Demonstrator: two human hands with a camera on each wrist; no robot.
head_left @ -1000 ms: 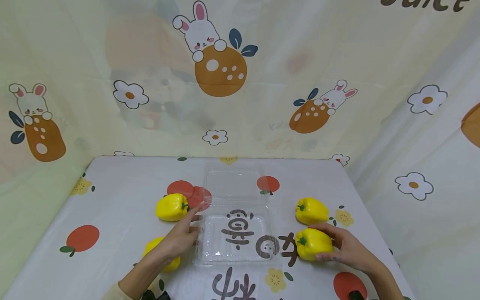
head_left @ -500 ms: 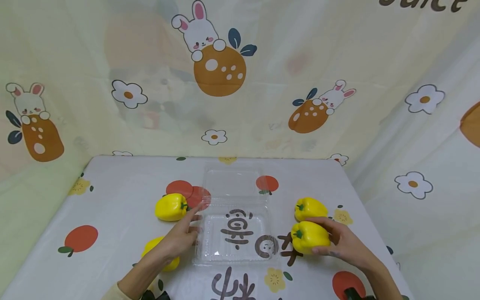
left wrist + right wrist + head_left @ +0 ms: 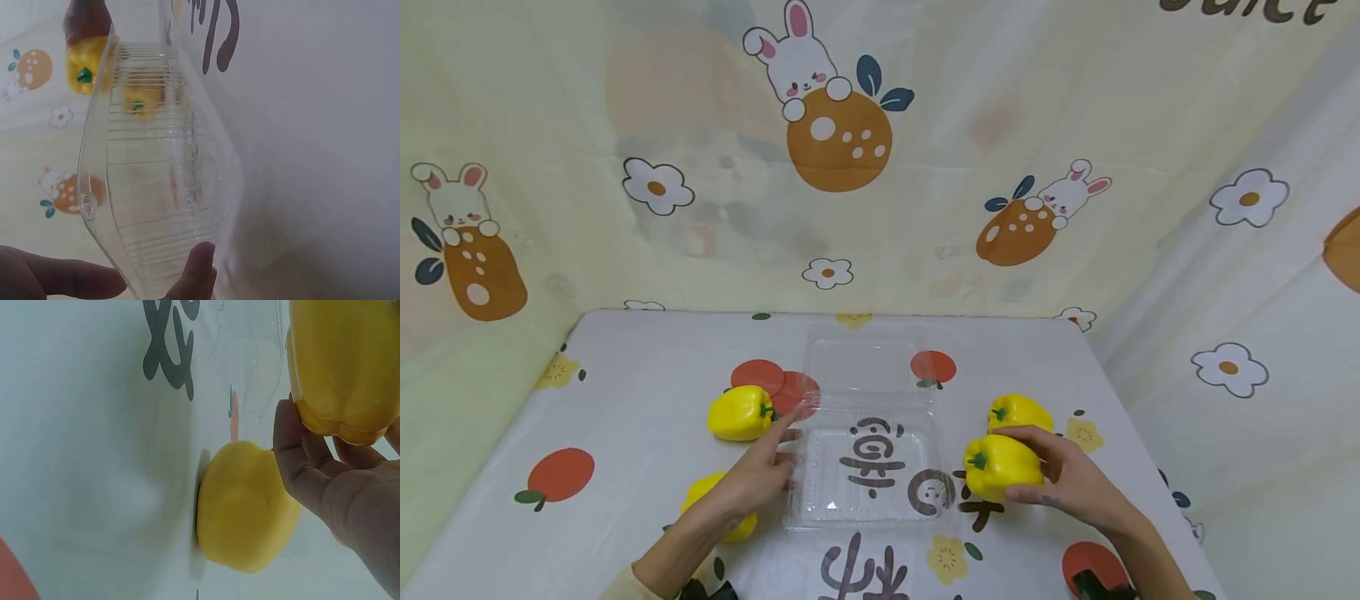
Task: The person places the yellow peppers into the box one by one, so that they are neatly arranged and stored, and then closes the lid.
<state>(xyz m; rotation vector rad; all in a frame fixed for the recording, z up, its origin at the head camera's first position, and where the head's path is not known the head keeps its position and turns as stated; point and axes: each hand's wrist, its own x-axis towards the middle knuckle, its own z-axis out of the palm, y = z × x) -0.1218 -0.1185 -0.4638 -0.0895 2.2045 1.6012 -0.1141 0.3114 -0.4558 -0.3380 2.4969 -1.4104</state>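
Right hand (image 3: 1071, 475), lower right of frame: thumb and fingers pinching a yellow pepper (image 3: 1003, 468), raised off the tabletop (image 3: 640, 392) per right wrist view, stem end facing left. Pepper is right of the clear container (image 3: 820, 500), apart from it. Container sits center-low in frame, unfolded, lid half (image 3: 868, 367) lying toward the top of frame. Left hand (image 3: 758, 479), lower left of center: fingers spread, fairly straight, touching container's left side. Rear right pepper (image 3: 1018, 411) right of center, just above the held one in frame, partly covered by it. Upper left pepper (image 3: 740, 414) near left fingertips; lower left pepper (image 3: 741, 527) partly hidden by left arm. Bunny-print curtain (image 3: 940, 217) fills upper frame.
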